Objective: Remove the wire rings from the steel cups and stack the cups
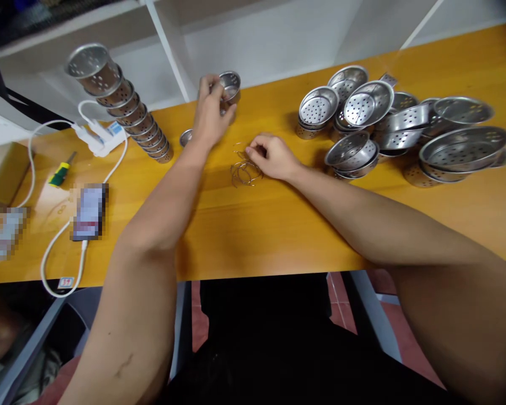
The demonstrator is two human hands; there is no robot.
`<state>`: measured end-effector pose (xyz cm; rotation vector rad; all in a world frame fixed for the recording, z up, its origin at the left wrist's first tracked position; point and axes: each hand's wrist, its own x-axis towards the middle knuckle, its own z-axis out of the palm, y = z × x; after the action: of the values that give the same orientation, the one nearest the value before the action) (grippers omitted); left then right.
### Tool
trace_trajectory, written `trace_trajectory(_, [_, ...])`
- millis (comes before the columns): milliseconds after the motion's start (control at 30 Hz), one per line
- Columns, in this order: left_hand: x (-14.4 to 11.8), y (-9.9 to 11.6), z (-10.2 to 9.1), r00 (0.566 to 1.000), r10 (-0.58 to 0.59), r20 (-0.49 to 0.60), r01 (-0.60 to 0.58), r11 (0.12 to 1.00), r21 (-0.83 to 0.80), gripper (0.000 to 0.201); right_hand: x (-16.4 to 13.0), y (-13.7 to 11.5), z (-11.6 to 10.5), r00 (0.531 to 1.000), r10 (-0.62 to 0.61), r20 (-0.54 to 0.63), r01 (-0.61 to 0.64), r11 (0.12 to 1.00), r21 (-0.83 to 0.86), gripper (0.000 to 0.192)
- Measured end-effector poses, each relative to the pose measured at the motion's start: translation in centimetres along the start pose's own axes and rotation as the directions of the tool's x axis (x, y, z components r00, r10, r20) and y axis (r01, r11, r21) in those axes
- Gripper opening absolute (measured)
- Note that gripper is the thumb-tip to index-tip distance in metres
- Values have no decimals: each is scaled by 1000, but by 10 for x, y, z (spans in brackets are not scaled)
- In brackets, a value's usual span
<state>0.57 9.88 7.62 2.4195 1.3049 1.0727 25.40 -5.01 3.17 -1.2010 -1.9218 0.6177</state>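
Note:
My left hand (211, 107) is at the back of the table, its thumb and fingers closed round the near side of a small perforated metal cup (231, 84). Part of that cup is hidden behind the fingers. A small round metal piece (186, 137) lies beside my left wrist. My right hand (274, 157) rests low over the table with thumb and forefinger pinched at a thin wire ring. Just below its fingertips lie several tangled wire rings (247, 173).
A tall leaning stack of perforated cups (130, 109) stands at the left. Several loose perforated strainer cups (365, 107) crowd the right side. A phone (89, 212), a power strip (103, 138), white cables and a green-yellow screwdriver (60, 173) lie left.

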Motion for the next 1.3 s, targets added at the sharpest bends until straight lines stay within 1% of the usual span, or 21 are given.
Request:
trace_trajectory(33, [-8,4,-2,999,44,-16,-45,998,-54,51,-1,-1,-1,997,-16,-69,16,1000,5,28])
trace_trajectory(67, [-18,9,-4,998,69,-13,-70,993,-93,54,-2,-3,-2,990,-33,-138,35,999,10,29])
trace_trajectory(100, [-30,16,-6,996,90,6,-88,989,-115,54,-4,-6,-3,979,-50,-195,53,999,12,34])
trace_trajectory(133, [-42,24,-9,994,104,30,-99,986,-134,57,-5,-10,-5,971,-66,-230,71,997,11,41])
trace_trajectory(167, [-55,31,-13,993,108,49,-100,984,-147,65,-6,-14,-7,968,-83,-237,87,996,7,47])
trace_trajectory(200, [-68,38,-16,993,103,62,-92,984,-154,76,-8,-18,-8,970,-100,-220,103,995,3,51])
trace_trajectory(267, [-91,46,-22,993,83,83,-69,984,-167,101,-9,-24,-8,980,-135,-145,136,991,-2,53])
trace_trajectory(333, [-108,45,-23,992,87,86,-68,978,-197,120,-10,-28,-6,983,-164,-79,164,986,-5,47])
trace_trajectory(400, [-120,36,-19,990,120,67,-100,963,-250,126,-10,-29,-3,982,-184,-47,183,983,-12,41])
trace_trajectory(500, [-128,21,-8,979,204,33,-184,933,-310,122,-12,-31,1,981,-196,-6,196,980,-27,39])
trace_trajectory(567, [-131,16,-3,970,239,39,-220,937,-271,114,-13,-33,0,977,-210,26,210,977,-23,44])
trace_trajectory(633, [-132,16,-1,964,257,63,-240,950,-201,104,-15,-37,-1,968,-245,62,245,969,-2,51])
trace_trajectory(700, [-133,19,-1,959,266,96,-248,954,-169,97,-17,-40,-1,953,-281,110,281,959,15,52])
trace_trajectory(800, [-133,17,-1,956,268,121,-245,953,-177,93,-18,-39,1,938,-304,169,303,952,32,39])
trace_trajectory(867, [-132,12,0,954,280,106,-257,948,-189,92,-17,-35,4,932,-319,172,314,948,56,32])
trace_trajectory(933, [-130,5,2,947,311,81,-289,934,-207,93,-15,-30,6,927,-347,141,337,937,90,41])
trace_trajectory(1000, [-129,-2,5,936,346,71,-321,918,-231,96,-14,-25,9,919,-377,113,365,923,120,58])
trace_trajectory(1067, [-128,-7,6,930,360,76,-332,910,-247,96,-13,-21,11,913,-390,122,375,918,127,68])
trace_trajectory(1133, [-128,-9,7,925,366,100,-332,909,-253,95,-14,-19,12,916,-370,153,358,928,104,71])
trace_trajectory(1233, [-129,-9,7,921,370,124,-332,910,-250,98,-16,-17,13,938,-301,174,296,954,53,76])
trace_trajectory(1300, [-129,-8,8,923,367,114,-333,912,-240,98,-18,-16,12,946,-275,173,273,961,35,72])
